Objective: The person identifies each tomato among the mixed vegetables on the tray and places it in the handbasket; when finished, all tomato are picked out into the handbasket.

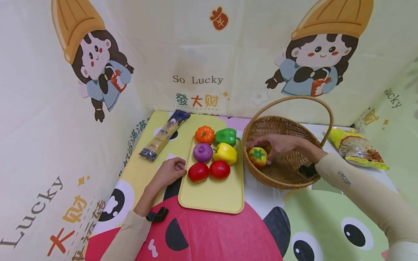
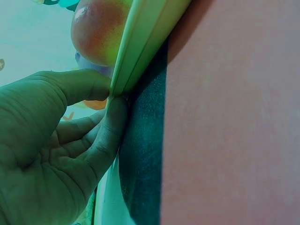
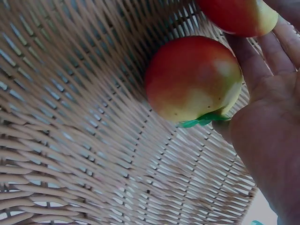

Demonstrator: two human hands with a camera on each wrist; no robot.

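Observation:
My right hand (image 1: 282, 144) reaches into a wicker basket (image 1: 290, 181). Its thumb and fingers grip a yellow-orange tomato (image 1: 258, 157) with a green leafy top. In the right wrist view a second red-and-yellow tomato (image 3: 192, 79) lies against the basket's weave, beside the fingers; the gripped one (image 3: 239, 16) is cut off by the frame's top. My left hand (image 1: 169, 171) pinches the left rim of a yellow tray (image 1: 212, 197), thumb above and a finger below. On the tray are two red round fruits (image 1: 198, 172), a purple onion (image 1: 202, 152) and a yellow bell pepper (image 1: 226, 153).
An orange pumpkin (image 1: 204, 134) and a green bell pepper (image 1: 226, 136) sit at the tray's far end. A pasta pack (image 1: 164, 135) lies to the left, a yellow snack bag (image 1: 357, 148) right of the basket. The basket's handle (image 1: 294, 98) arches over its far side.

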